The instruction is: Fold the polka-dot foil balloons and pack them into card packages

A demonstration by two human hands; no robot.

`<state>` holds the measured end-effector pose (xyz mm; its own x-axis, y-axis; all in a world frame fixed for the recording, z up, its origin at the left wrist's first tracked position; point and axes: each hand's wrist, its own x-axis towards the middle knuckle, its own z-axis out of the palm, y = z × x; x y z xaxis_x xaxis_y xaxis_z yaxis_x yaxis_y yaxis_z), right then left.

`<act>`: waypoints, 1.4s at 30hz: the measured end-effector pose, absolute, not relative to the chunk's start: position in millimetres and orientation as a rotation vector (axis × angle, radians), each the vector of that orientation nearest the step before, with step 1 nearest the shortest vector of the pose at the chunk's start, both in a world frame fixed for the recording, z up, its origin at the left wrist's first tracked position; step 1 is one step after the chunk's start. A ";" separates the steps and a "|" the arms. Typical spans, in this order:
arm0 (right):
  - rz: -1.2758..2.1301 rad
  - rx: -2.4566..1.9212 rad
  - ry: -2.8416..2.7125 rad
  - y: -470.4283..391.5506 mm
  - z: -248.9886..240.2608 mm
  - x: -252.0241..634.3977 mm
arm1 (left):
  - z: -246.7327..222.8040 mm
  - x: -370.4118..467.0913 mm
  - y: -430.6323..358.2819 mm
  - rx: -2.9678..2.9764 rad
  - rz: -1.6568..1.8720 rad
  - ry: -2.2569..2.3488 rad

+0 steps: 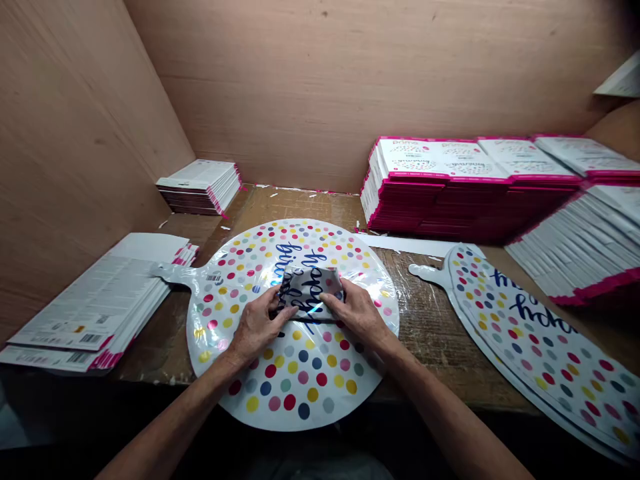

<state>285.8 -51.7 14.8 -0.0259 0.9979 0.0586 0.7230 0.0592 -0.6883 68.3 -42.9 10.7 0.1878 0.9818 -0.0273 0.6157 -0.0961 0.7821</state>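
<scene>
A flat, round foil balloon with coloured dots and blue lettering lies in front of me, its neck pointing left and its near edge past the table edge. On its middle is a small folded foil balloon, with the same kind of dots and lettering. My left hand grips the folded piece's left end, thumb on top. My right hand pinches its right end, thumb also on top. The fingertips under the folded piece are hidden.
Several flat dotted balloons lie stacked at the right. Pink-edged printed sleeves stand in rows at the back right. More lie in a pile at the left and a small stack behind. Cardboard walls enclose the brown table.
</scene>
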 end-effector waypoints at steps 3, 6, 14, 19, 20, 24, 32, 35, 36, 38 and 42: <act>0.501 -1.997 -1.867 -33.4 16.3 275.7 | 23.3 80.0 -48.6 1.766 0.657 1.726; 0.381 -2.115 -1.920 -24.4 12.9 267.8 | 30.8 91.8 -53.6 1.979 0.687 1.977; 0.259 -2.124 -2.031 -28.9 29.5 259.1 | -11.0 104.7 -44.9 2.682 0.356 1.746; 0.271 -1.899 -2.495 9.3 53.4 245.7 | -16.5 91.8 -37.7 2.632 0.290 1.608; 0.350 -1.884 -2.540 16.9 56.4 245.8 | -13.7 88.1 -37.6 2.599 0.309 1.539; 0.508 -1.801 -2.562 15.1 57.0 260.6 | 0.0 76.0 -42.0 2.190 0.616 1.538; 0.651 -1.522 -2.208 -45.9 30.6 282.2 | 23.0 99.4 -58.1 1.680 1.022 1.530; 0.745 -1.469 -2.215 -48.9 34.4 271.5 | 27.1 95.9 -63.5 1.805 1.098 1.364; 0.811 -1.408 -2.223 -49.1 35.9 269.6 | 29.0 87.0 -63.3 1.848 1.084 1.370; 0.893 -1.338 -2.201 -49.6 35.6 271.4 | 35.2 56.1 -59.8 1.916 1.025 1.575; 0.950 -1.448 -1.971 -52.7 18.9 294.1 | 52.2 -30.6 -51.5 1.993 0.513 2.580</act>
